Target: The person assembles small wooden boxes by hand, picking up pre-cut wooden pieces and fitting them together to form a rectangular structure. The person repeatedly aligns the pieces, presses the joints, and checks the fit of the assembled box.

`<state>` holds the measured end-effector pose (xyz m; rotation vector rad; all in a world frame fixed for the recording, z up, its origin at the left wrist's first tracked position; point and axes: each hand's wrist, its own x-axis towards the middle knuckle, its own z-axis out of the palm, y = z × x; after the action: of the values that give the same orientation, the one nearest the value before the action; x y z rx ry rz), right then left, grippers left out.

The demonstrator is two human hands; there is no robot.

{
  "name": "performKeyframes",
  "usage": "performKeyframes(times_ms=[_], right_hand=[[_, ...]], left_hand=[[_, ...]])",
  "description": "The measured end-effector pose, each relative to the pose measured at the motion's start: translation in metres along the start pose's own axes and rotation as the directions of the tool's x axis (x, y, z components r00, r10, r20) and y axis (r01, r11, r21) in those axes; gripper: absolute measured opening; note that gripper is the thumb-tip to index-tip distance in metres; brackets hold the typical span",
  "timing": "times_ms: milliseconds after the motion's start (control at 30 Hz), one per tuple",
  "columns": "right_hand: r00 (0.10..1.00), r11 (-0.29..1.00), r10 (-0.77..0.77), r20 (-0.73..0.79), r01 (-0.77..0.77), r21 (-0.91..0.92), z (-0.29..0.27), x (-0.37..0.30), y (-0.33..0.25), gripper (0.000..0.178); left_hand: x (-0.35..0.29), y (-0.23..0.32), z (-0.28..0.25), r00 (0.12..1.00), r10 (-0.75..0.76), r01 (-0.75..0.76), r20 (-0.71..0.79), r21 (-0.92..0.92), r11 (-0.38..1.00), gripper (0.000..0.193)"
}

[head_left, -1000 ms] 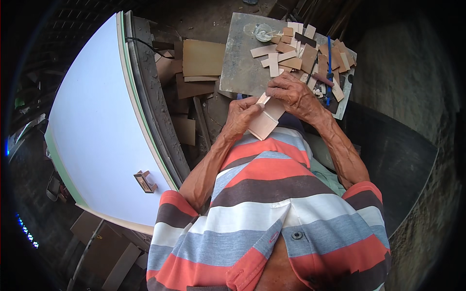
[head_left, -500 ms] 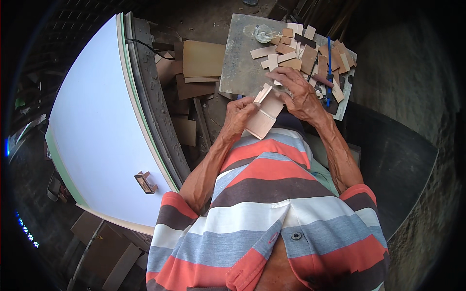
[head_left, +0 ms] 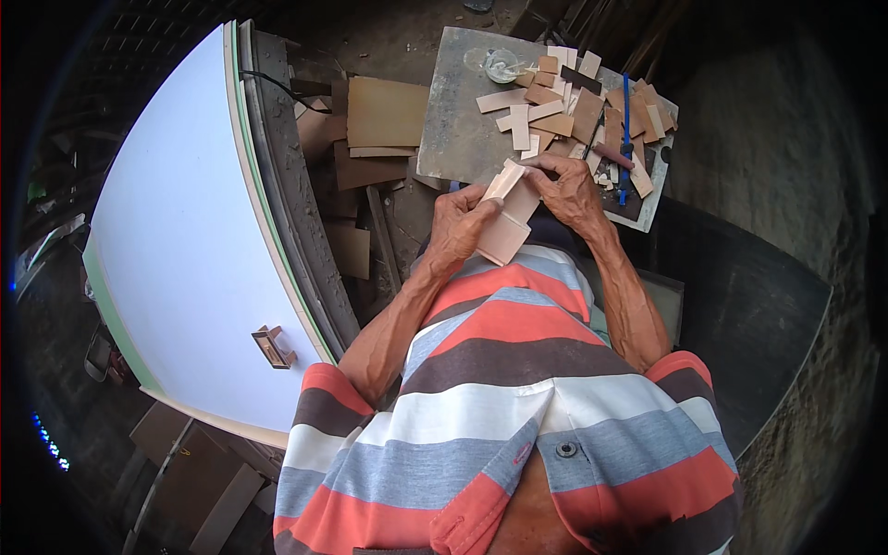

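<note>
While the left hand grips the tan leather panel at upper centre, the right hand pinches a narrow strip onto it (edges should line up squarely, I judge).

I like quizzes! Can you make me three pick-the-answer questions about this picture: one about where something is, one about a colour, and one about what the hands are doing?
1. Where do the small wood pieces lie?
A. on the grey board
B. on the white panel
C. on the shirt

2. What colour is the thin tool on the board?
A. yellow
B. blue
C. green

3. What are the hands doing?
A. resting flat on the board
B. hanging free
C. both holding a tan piece

Answers: 1 A, the pieces are scattered over the board. 2 B, it is clearly blue. 3 C, left hand and right hand grip the piece.
</note>
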<state>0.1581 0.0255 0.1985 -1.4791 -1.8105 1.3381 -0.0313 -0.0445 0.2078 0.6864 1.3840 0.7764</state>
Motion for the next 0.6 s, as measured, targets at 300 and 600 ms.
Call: performKeyframes(times_ms=[300,600], right_hand=[[0.999,1.000,0.022,-0.030,-0.023,-0.010,0.006,-0.003,0.007,0.019],[0.998,0.975,0.069,-0.001,-0.067,0.210,0.014,-0.004,0.016,0.039]], left_hand=[[-0.002,-0.005,0.000,1.000,0.009,-0.009,-0.012,0.021,1.000,0.033],[-0.003,-0.003,0.000,1.000,0.005,-0.005,-0.001,-0.003,1.000,0.036]])
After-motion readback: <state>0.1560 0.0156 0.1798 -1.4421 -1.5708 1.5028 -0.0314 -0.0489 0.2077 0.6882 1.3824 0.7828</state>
